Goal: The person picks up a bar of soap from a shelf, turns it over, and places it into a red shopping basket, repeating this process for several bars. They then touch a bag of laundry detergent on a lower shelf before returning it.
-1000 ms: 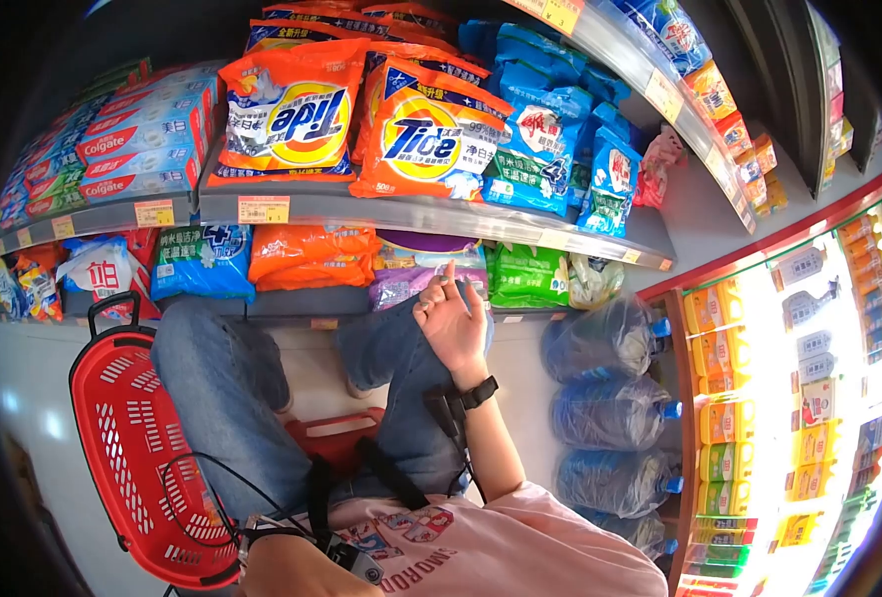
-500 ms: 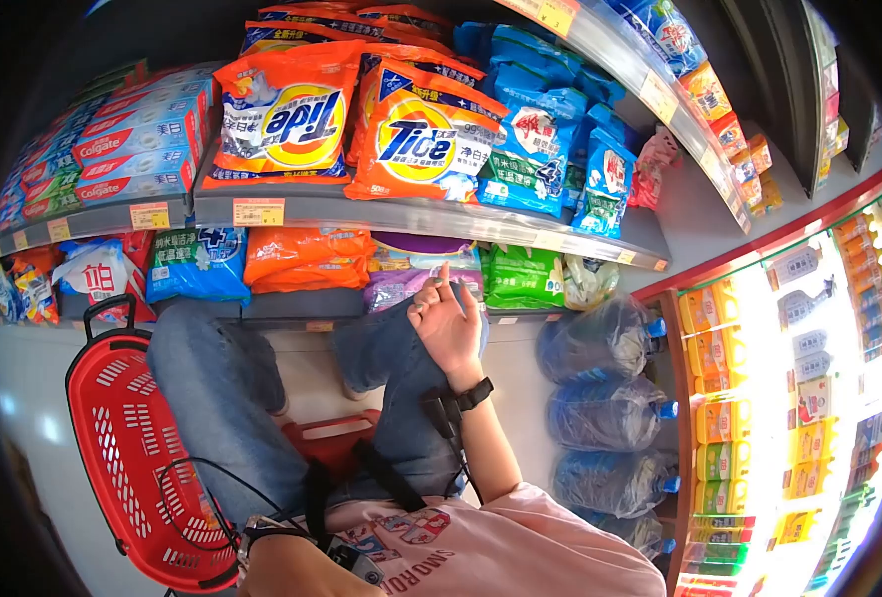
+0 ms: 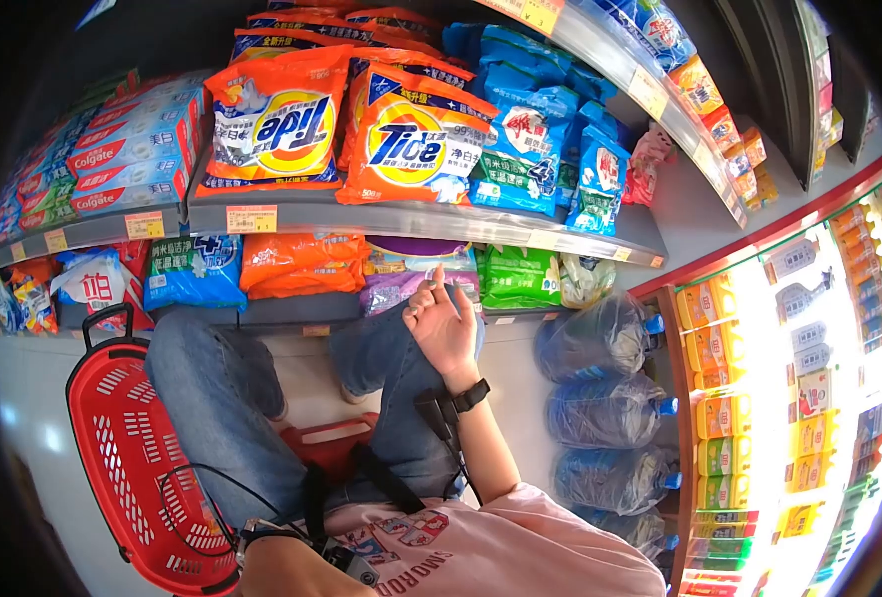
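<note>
- The upper shelf [image 3: 411, 217] carries soft packs that lean out over its front lip. A knock from below could, I judge, send one sliding down onto the person's knees.
- The red basket [image 3: 127, 448] stands on the floor just beside the left leg. A swing of that knee may tip it or push it away.
- The water bottles [image 3: 600, 408] lie stacked on their sides to the right, near the right elbow. A careless nudge might set one rolling.
- The Tide bag [image 3: 411, 139] overhangs most and looks the likeliest to fall.
- The purple bag [image 3: 396, 291] lies on the lower shelf, pressed between orange packs and a green bag [image 3: 523, 274], just behind the right hand. It is soft, so a pull on it would probably drag its neighbours along.
- The right hand [image 3: 444, 323] is empty, with fingers loosely curled and the forefinger raised above the knee. A one-finger hook would likely slip.
- The left hand is cut off at the lower edge, so I cannot tell its state.
- The black cable [image 3: 187, 488] loops close to the basket and could snag its rim.
</note>
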Available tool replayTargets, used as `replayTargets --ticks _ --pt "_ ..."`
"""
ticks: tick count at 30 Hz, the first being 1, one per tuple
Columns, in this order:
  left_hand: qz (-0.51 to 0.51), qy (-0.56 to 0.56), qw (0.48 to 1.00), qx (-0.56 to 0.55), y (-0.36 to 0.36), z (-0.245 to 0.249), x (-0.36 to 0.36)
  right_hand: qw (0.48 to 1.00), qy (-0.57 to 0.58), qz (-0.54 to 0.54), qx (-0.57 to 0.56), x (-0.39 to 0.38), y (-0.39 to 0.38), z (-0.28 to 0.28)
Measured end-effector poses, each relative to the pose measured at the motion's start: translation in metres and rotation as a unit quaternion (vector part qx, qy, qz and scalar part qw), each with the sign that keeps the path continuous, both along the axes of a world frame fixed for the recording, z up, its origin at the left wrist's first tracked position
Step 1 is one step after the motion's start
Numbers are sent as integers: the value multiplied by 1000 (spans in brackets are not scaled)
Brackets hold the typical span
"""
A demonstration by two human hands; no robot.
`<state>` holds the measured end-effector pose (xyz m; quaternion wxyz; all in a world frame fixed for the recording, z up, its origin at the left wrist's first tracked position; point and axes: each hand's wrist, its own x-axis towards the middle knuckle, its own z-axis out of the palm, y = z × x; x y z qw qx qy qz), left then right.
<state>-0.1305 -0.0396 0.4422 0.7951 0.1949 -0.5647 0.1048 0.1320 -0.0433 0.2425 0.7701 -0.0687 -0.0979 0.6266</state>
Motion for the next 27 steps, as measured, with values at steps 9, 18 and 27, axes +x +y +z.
replayTargets --ticks 9,18,27 --pt "-7 2 1000 4 1 2 0 1000 1 4 1 0 0 0" --pt "-11 -7 1000 27 4 2 1 1000 -2 2 -1 0 0 0" --pt "25 14 1000 7 3 2 -1 1000 -1 4 -1 1 0 -1"
